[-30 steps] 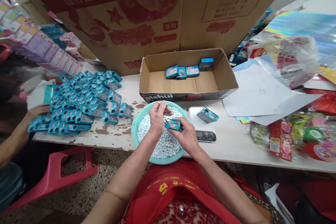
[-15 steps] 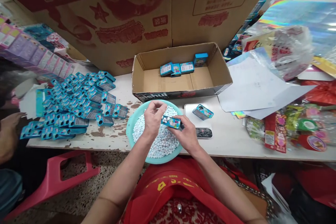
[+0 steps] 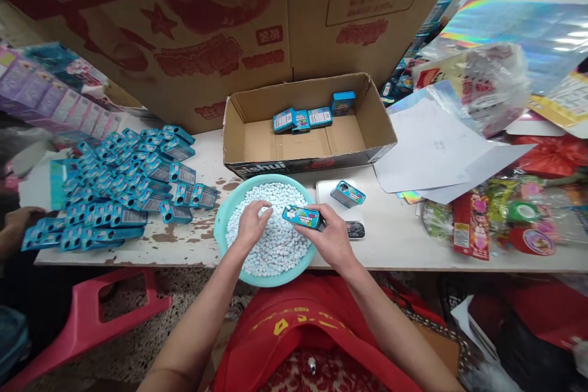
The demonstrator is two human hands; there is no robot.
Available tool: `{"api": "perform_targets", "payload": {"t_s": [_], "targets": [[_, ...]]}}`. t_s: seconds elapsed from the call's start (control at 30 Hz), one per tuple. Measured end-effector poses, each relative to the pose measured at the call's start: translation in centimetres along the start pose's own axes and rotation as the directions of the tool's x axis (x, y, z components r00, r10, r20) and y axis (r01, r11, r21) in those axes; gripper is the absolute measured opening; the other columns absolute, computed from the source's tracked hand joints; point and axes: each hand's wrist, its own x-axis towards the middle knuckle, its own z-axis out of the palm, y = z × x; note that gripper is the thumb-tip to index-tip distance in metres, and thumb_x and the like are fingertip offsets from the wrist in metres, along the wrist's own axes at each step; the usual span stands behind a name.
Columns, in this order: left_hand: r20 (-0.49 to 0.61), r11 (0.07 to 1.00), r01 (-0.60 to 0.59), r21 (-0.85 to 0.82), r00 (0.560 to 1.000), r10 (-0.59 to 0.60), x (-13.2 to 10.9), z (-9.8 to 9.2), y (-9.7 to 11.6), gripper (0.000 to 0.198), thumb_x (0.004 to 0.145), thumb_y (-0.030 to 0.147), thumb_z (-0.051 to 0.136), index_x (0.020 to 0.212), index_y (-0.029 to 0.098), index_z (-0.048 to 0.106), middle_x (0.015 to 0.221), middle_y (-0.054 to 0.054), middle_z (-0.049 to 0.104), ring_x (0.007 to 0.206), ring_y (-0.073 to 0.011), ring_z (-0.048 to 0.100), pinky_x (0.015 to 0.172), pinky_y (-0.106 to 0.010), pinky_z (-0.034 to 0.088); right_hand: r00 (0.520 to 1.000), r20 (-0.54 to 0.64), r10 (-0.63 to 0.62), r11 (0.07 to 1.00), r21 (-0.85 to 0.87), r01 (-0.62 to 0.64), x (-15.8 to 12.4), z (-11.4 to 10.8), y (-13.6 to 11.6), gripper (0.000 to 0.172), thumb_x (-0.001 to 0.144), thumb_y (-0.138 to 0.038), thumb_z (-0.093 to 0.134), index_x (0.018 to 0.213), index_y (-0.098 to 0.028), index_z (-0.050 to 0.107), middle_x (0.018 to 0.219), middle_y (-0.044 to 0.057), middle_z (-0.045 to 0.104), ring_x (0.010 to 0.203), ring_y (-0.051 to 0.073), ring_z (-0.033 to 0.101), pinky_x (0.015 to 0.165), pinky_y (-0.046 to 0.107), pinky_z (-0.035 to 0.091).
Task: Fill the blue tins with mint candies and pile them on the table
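My right hand [image 3: 328,234] grips a small blue candy box [image 3: 301,217] over the right side of a turquoise bowl [image 3: 219,226]. White candies show at the box's left end. The bowl is filled with small pale candies [image 3: 275,251]. My left hand [image 3: 252,225] is low over these candies, left of the held box, thumb and forefinger slightly apart; its other fingers are partly hidden. Another blue candy box [image 3: 348,193] lies on a white scale [image 3: 324,188] just beyond my right hand.
A cardboard box [image 3: 271,150] holding several blue boxes stands behind the bowl, before a large carton [image 3: 312,18]. Many blue boxes [image 3: 133,177] are heaped at left, near another person's hand [image 3: 16,226]. Paper sheets [image 3: 432,153] and packaged sweets [image 3: 519,214] lie at right. A pink stool [image 3: 87,312] stands below left.
My left hand has moved away from the held box, down and left to the candies. The right hand still holds the box, its label now turned more upward. The view has shifted slightly.
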Motion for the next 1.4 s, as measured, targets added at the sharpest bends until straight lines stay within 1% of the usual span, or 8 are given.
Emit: {"api": "perform_targets", "payload": {"t_s": [0.3,0.53,0.7,0.8,1.0,1.1,1.23,1.4], "targets": [[0.010,0.976,0.103,-0.190,0.995,-0.103,1.6,-0.4,-0.6,0.024,0.069,0.039,0.065,0.081,0.019,0.069,0.086,-0.005,0.069,0.080,-0.0200,0.061,0.076,-0.030,0.046,0.997,0.072,0.038,0.940,0.335,-0.060,1.1,3.2,0.3,0.039,0.060,-0.037,0.078,0.093,-0.023,0.062,0.096,0.002,0.066,0.090,0.021,0.063,0.085,0.036,0.051],[0.110,0.982,-0.184,-0.043,0.976,0.187,3.0,5.0,4.3,0.015,0.074,0.026,0.062,0.087,0.024,0.069,0.090,-0.003,0.067,0.079,-0.0195,0.060,0.080,-0.032,0.046,0.990,-0.079,0.113,0.915,0.396,-0.073,-3.0,-5.0,2.7,0.042,0.057,-0.036,0.083,0.092,-0.024,0.064,0.097,0.003,0.067,0.087,0.021,0.065,0.078,0.035,0.053],[0.512,0.861,-0.509,-0.016,0.735,0.444,5.3,14.0,7.4,0.040,0.063,0.010,0.069,0.099,0.028,0.065,0.112,-0.004,0.062,0.106,-0.0245,0.055,0.092,-0.035,0.042,0.782,-0.541,0.309,0.944,0.277,-0.181,-4.6,-10.7,7.1,0.046,0.057,-0.035,0.081,0.094,-0.020,0.060,0.088,0.003,0.066,0.078,0.019,0.063,0.075,0.037,0.052],[0.576,0.876,-0.479,0.047,0.729,0.368,6.9,16.3,7.5,0.031,0.062,0.014,0.073,0.089,0.025,0.065,0.100,-0.004,0.063,0.097,-0.0251,0.059,0.086,-0.035,0.044,0.673,-0.666,0.322,0.945,0.261,-0.195,-3.3,-11.2,9.3,0.050,0.055,-0.037,0.081,0.094,-0.018,0.057,0.086,0.002,0.063,0.077,0.018,0.060,0.075,0.036,0.051],[0.244,0.934,-0.355,0.043,0.910,0.335,6.8,9.1,7.5,0.034,0.072,0.028,0.068,0.104,0.020,0.059,0.104,-0.004,0.063,0.095,-0.0204,0.058,0.085,-0.032,0.043,0.780,-0.599,0.181,0.981,0.171,-0.096,2.3,-7.0,12.1,0.047,0.061,-0.042,0.075,0.097,-0.017,0.056,0.091,0.004,0.062,0.084,0.019,0.060,0.080,0.037,0.050],[0.204,0.966,-0.254,0.044,0.949,0.240,4.7,4.3,7.6,0.037,0.074,0.032,0.067,0.108,0.019,0.058,0.101,-0.003,0.063,0.089,-0.0180,0.058,0.080,-0.031,0.044,0.858,-0.504,0.094,0.995,0.069,-0.068,4.1,-5.0,12.4,0.043,0.068,-0.044,0.069,0.099,-0.017,0.056,0.097,0.007,0.061,0.091,0.022,0.060,0.085,0.041,0.049],[0.209,0.986,-0.167,-0.010,0.964,0.165,0.6,1.8,6.2,0.035,0.072,0.029,0.068,0.105,0.021,0.061,0.101,-0.003,0.063,0.092,-0.0175,0.056,0.083,-0.030,0.043,0.840,-0.518,-0.160,0.978,-0.200,0.063,2.7,-3.9,9.7,0.051,0.076,-0.043,0.065,0.118,-0.018,0.050,0.123,0.014,0.051,0.121,0.028,0.046,0.101,0.050,0.037],[0.261,0.933,0.096,-0.346,0.965,-0.003,-3.7,2.8,3.9,0.035,0.068,0.029,0.073,0.100,0.020,0.065,0.100,-0.003,0.064,0.095,-0.0181,0.057,0.087,-0.030,0.042,0.976,0.082,-0.204,0.943,-0.252,0.218,-0.5,-2.5,3.2,0.058,0.072,-0.042,0.071,0.122,-0.022,0.050,0.111,0.010,0.061,0.103,0.026,0.059,0.087,0.041,0.049]]}}
